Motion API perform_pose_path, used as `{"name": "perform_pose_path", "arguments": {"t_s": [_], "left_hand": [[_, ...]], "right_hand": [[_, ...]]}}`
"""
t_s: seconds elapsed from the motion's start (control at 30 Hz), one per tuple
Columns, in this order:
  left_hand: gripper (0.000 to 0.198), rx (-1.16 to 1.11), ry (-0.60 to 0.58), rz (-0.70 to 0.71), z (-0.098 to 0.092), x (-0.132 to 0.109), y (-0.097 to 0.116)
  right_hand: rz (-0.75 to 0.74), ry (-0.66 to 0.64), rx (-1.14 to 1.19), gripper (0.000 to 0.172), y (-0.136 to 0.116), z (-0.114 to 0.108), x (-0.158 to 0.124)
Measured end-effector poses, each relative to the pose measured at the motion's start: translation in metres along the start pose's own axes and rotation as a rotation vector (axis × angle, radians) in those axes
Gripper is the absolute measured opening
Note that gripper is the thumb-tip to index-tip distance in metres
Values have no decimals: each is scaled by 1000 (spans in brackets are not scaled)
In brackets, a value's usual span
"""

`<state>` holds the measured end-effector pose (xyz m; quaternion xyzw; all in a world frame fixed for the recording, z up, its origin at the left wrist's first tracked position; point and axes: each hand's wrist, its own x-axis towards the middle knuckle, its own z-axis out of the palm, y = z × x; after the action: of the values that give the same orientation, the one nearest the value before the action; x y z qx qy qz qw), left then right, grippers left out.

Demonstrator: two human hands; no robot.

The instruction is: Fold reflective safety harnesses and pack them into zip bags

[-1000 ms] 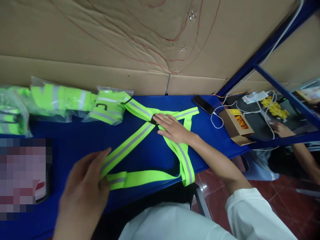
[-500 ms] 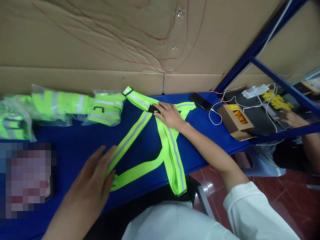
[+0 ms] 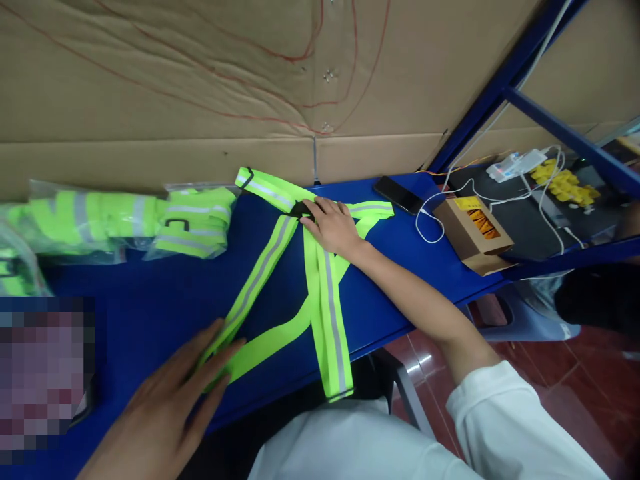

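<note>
A neon-yellow reflective vest (image 3: 334, 320) made of elastic straps with grey stripes lies spread on the blue table. My right hand (image 3: 333, 223) rests flat over its upper part, fingers stretched, beside a black buckle (image 3: 301, 210) where several straps meet. My left hand (image 3: 175, 390) is at the vest's lower left corner, fingers extended and apart along the strap there. That strap's end is partly hidden behind the fingers. The front strap loop hangs past the table edge toward my lap.
Bagged neon-yellow vests (image 3: 193, 223) line the back left against the cardboard wall (image 3: 225, 157). A phone (image 3: 399, 195) on a white cable and an open cardboard box (image 3: 473, 233) are on the right, near a blue frame post (image 3: 483, 110). A pixelated patch covers something at left.
The view has shifted slightly right. My left hand has come lower, its fingers reaching along the strap's corner. My right hand stays on the vest by the buckle.
</note>
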<state>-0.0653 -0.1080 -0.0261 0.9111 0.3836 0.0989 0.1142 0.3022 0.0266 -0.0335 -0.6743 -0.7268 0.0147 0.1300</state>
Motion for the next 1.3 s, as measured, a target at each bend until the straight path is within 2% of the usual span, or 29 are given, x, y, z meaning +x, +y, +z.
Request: {"name": "perform_pose_path", "arguments": {"t_s": [0.1, 0.17, 0.33, 0.4, 0.47, 0.53, 0.67, 0.73, 0.83, 0.93, 1.0, 1.07, 1.1, 1.13, 1.2, 1.23, 1.3], "left_hand": [[61, 62, 46, 54, 1, 1, 12], [64, 119, 77, 15, 3, 2, 18], [70, 156, 45, -14, 1, -5, 21], [69, 111, 134, -69, -4, -5, 27], [61, 85, 274, -195, -8, -2, 34], [50, 112, 314, -241, -8, 2, 34], [39, 216, 121, -154, -1, 2, 20], [39, 236, 94, -140, -2, 1, 21], [41, 254, 132, -83, -6, 8, 40], [44, 165, 201, 102, -6, 26, 64], [45, 96, 190, 217, 1, 40, 71], [48, 75, 169, 273, 13, 52, 69], [50, 81, 167, 287, 19, 57, 67], [51, 92, 171, 299, 25, 61, 64], [53, 122, 187, 307, 35, 65, 59], [53, 137, 195, 303, 38, 66, 58], [51, 160, 200, 288, 40, 65, 58]], "right_hand": [[28, 14, 5, 63, 2, 1, 1], [36, 15, 10, 65, 4, 1, 2], [36, 22, 33, 65, 13, 0, 4], [29, 31, 39, 66, 16, -1, 6], [25, 36, 39, 67, 18, -1, 6], [20, 42, 38, 67, 19, -1, 5], [25, 62, 64, 67, 18, 3, 2], [29, 73, 85, 68, 19, 4, 4], [20, 132, 148, 69, 23, -8, 11], [2, 232, 261, 67, 24, -45, 6], [-11, 234, 317, 61, 13, -74, -19], [-48, 137, 339, 53, -10, -94, -62], [-78, 75, 323, 50, -24, -96, -89], [-123, 19, 288, 52, -38, -94, -117], [-203, -63, 233, 70, -64, -77, -168], [-255, -103, 227, 78, -73, -65, -189], [-277, -158, 232, 78, -83, -44, -216]]}}
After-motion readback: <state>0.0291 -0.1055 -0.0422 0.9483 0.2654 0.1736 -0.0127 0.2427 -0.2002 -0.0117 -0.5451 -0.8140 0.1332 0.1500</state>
